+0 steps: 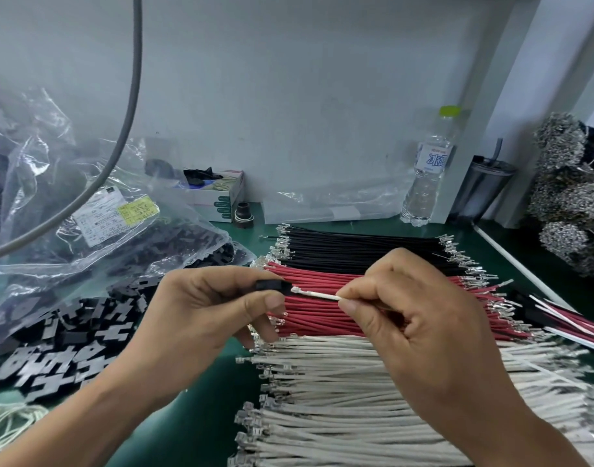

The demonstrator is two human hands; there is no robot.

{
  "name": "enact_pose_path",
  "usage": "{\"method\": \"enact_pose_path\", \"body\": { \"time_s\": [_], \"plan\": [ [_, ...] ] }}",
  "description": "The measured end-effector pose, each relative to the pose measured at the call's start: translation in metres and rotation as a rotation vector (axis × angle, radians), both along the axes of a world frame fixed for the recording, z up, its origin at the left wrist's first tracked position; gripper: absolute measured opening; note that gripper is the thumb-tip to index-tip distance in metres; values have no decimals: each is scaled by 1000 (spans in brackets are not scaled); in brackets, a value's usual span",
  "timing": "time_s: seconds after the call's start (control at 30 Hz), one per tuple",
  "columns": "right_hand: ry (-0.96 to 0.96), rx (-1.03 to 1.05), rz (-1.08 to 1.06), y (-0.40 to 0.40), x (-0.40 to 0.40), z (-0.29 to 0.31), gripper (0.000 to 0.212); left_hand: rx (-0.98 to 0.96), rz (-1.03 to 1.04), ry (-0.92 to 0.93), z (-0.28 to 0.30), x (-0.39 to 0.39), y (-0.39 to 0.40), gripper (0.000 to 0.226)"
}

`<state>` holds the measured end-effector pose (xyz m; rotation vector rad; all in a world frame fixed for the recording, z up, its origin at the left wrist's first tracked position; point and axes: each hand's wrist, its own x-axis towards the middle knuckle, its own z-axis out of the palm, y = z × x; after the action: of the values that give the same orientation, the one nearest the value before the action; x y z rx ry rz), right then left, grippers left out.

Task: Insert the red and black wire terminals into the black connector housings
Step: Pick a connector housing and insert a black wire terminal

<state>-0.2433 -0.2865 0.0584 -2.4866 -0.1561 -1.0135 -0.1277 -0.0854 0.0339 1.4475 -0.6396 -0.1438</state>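
Observation:
My left hand (201, 308) pinches a small black connector housing (271, 287) between thumb and fingers. My right hand (420, 318) pinches a white wire (319, 294), whose metal terminal tip sits right at the housing's opening. Below the hands lie rows of wires on the green mat: black wires (362, 246) at the back, red wires (319, 318) in the middle, white wires (339, 399) at the front. A heap of loose black housings (70, 345) lies at the left.
Clear plastic bags (86, 214) of black parts fill the left side. A grey cable (134, 96) hangs down there. A water bottle (430, 170), a small box (218, 193) and a dark cup (484, 187) stand by the wall. Assembled wire sets (568, 318) lie at the right.

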Motion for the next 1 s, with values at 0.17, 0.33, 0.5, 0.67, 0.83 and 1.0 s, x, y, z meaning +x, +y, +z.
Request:
{"method": "enact_pose_path", "body": {
  "time_s": [0.17, 0.33, 0.5, 0.67, 0.83, 1.0],
  "plan": [
    [-23, -138, -40, 4, 3, -1, 14, 14, -48, 8, 0, -1, -1, 23],
    [-151, -206, -109, 3, 3, -1, 13, 25, -88, 35, 1, -2, -1, 21],
    [-148, -141, -40, 13, 7, -8, 15, 65, -133, -11, 1, -4, 1, 26],
    [-12, 65, 62, 8, 8, -11, 12, 92, -131, -29, 2, -5, 1, 28],
    [-73, -13, 49, 13, 12, -13, 11, 126, -132, -81, 2, -4, 1, 28],
    [-167, -144, 28, 11, 16, -15, 14, 100, -123, -105, 2, -4, 3, 22]
  ]
}}
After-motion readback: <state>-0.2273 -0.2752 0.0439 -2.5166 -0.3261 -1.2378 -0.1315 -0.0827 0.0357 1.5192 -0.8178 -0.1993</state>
